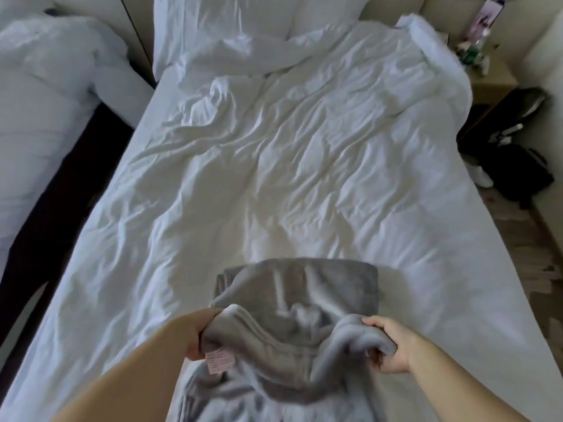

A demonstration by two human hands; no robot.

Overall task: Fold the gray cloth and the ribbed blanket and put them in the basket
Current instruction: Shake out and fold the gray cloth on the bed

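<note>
Nearest the camera, the gray cloth (292,287) hangs bunched between two hands at the foot of the bed. The left hand (195,333) grips its left edge, fingers closed into the fabric just above a pink tag (220,360). The right hand (391,345) is curled round a gathered fold at the right edge. Beyond the hands, the rest of the cloth lies on the rumpled white duvet (274,162) (several layers show at its far edge). Farther off are white pillows (243,22), with a second bed (45,86) to the left, a cluttered nightstand (490,80) to the right, and a dark bag (515,169) on the floor.
</note>
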